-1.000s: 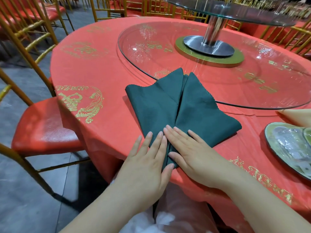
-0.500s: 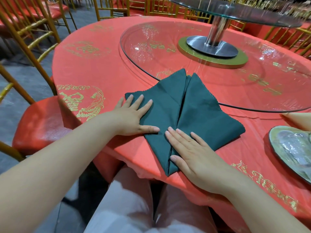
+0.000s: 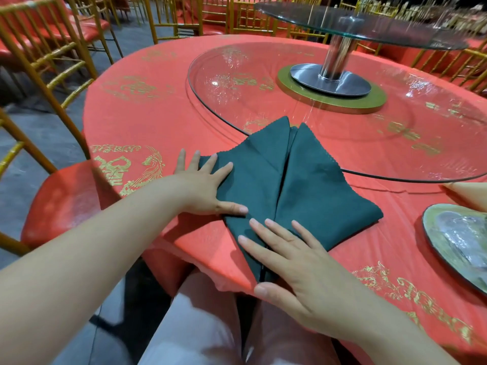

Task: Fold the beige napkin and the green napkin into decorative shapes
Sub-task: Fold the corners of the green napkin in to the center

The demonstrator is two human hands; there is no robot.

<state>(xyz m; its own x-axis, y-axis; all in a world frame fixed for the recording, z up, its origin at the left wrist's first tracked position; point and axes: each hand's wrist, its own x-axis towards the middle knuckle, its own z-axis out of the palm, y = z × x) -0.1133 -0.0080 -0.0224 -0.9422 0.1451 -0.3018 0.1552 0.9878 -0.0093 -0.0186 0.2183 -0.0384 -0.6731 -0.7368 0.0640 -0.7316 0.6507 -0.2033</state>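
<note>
The green napkin [image 3: 297, 185] lies folded on the red tablecloth, its two flaps meeting along a centre crease, with the point toward me at the table's edge. My left hand [image 3: 208, 188] presses flat on the napkin's left flap, fingers spread, some fingertips off the cloth. My right hand [image 3: 292, 262] lies flat over the lower point, fingers straight. A corner of the beige napkin [image 3: 471, 194] shows at the right edge, beside the plate.
A glass turntable [image 3: 395, 164] on a steel post covers the middle of the round table [image 3: 147, 111]; the napkin's far tips overlap its rim. A plate [image 3: 432, 233] with wrapped tableware sits at the right. Gold chairs with red seats [image 3: 60, 198] ring the table.
My left hand has left the napkin's lower point and slid up and left onto the left flap. My right hand has stayed on the lower point.
</note>
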